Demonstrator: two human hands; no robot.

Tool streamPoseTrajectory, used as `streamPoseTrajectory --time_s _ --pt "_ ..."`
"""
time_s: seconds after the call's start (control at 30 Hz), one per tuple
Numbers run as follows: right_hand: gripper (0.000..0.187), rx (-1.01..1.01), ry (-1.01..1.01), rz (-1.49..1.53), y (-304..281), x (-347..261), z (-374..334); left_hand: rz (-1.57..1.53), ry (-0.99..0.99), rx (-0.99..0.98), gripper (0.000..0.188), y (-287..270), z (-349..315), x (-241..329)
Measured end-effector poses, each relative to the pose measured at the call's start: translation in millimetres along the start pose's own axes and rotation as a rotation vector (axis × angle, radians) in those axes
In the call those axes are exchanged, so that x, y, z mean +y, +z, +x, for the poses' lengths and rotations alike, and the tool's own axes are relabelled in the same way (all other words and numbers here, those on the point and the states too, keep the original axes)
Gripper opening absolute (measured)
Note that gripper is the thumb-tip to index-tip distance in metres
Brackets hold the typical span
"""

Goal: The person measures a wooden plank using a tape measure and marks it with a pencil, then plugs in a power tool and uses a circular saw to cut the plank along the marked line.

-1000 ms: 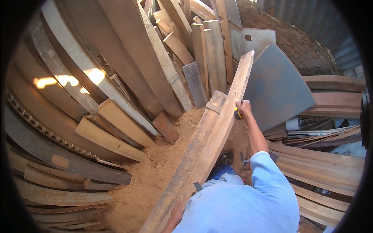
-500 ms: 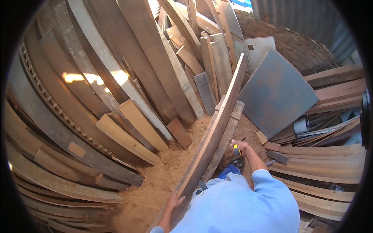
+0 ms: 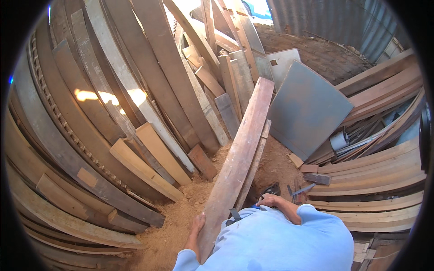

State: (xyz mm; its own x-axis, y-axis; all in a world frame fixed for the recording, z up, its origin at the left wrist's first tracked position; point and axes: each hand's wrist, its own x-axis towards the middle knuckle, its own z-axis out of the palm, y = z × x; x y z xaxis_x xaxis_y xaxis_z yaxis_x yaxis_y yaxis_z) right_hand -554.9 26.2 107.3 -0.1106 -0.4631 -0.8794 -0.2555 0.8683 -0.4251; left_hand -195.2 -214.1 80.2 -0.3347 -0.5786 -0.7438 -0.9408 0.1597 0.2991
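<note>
A long, worn brown plank (image 3: pixel 242 144) lies slanting away from my body with its broad face up, over a second, narrower board (image 3: pixel 255 165) at its right side. My left hand (image 3: pixel 197 223) grips the plank's left edge near my body. My right hand (image 3: pixel 270 200) is closed close to my waist, right of the plank. A small dark bit shows at its fingers, and what they hold is too hidden to name. Just beyond that hand is a round dark thing (image 3: pixel 272 189), partly covered. A black clamp-like piece (image 3: pixel 233 216) sits against the plank beside my shirt.
Tall boards (image 3: pixel 176 77) lean along the left and far side. Sawdust (image 3: pixel 181 212) covers the ground. A grey-blue square panel (image 3: pixel 312 108) leans at the far right. Stacked planks (image 3: pixel 370 174) fill the right side, with a dark try square (image 3: pixel 303 189) near their ends.
The plank has turned from narrow edge up to broad face up, and its far end has dropped. My right hand has drawn back toward my waist; the yellow-and-black tape measure is out of sight.
</note>
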Motion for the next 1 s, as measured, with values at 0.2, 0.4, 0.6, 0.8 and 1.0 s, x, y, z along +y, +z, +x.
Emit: streamPoseTrajectory --time_s 0.2,0.4,0.6,0.8,1.0 --pt "0.05 0.246 0.008 -0.13 25 11 2 -0.048 -0.033 -0.029 0.075 37 6 2" --pt "0.04 0.278 -0.01 -0.045 24 2 3 -0.146 -0.08 -0.001 0.077 46 6 -9" --pt "0.028 0.353 0.061 0.341 7 -9 16 -0.295 -0.036 0.078 0.066 46 -5 -13" --pt "0.03 0.374 -0.108 0.844 8 -118 -23 -0.074 0.286 0.542 0.066 75 20 -24" --pt "0.029 0.235 -0.286 0.6 63 -111 63 -1.107 0.4 -0.089 0.062 24 -42 130"
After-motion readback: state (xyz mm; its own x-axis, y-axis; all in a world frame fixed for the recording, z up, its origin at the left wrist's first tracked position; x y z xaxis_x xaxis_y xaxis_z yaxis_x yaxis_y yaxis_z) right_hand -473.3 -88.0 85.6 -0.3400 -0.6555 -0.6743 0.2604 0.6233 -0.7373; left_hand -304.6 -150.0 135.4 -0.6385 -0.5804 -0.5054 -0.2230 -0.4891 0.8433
